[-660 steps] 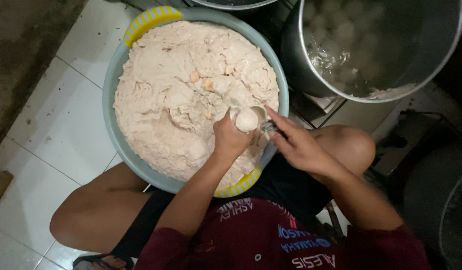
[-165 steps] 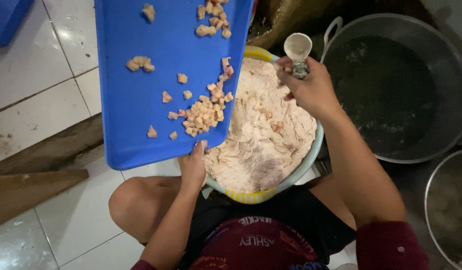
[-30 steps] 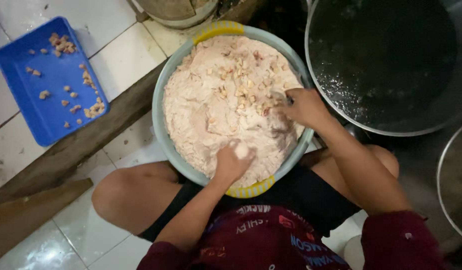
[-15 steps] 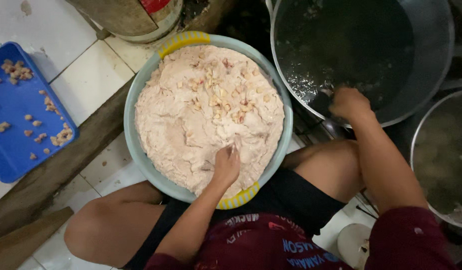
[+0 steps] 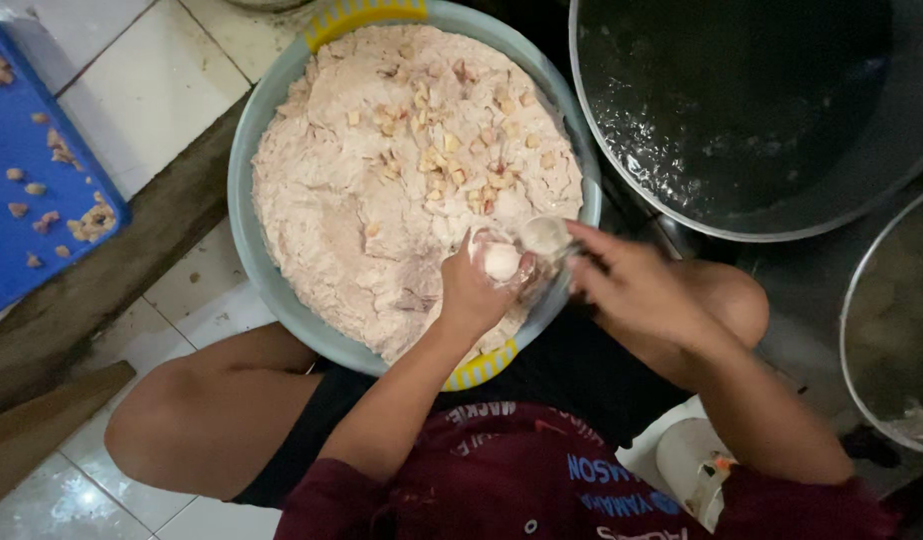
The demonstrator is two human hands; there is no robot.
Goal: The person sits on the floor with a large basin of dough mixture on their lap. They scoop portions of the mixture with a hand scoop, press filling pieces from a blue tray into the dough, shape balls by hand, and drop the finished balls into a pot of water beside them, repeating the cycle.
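A pale blue basin (image 5: 244,200) with yellow handles sits between my knees, full of pinkish paste (image 5: 352,200) topped with small diced bits. My left hand (image 5: 482,290) is closed over the basin's near right side, squeezing a round ball of paste (image 5: 502,261) out of the top of the fist. My right hand (image 5: 632,285) holds a metal spoon (image 5: 545,237) whose bowl sits right beside that ball.
A large metal pot (image 5: 772,110) of dark water stands at the upper right. A second pot (image 5: 897,320) is at the right edge. A blue tray (image 5: 32,180) with leftover diced bits lies on the white tiles at left, beyond a wooden beam (image 5: 112,270).
My right hand came back from the dark pot to the basin with the spoon. My left hand lifted from the paste and now squeezes out a ball.
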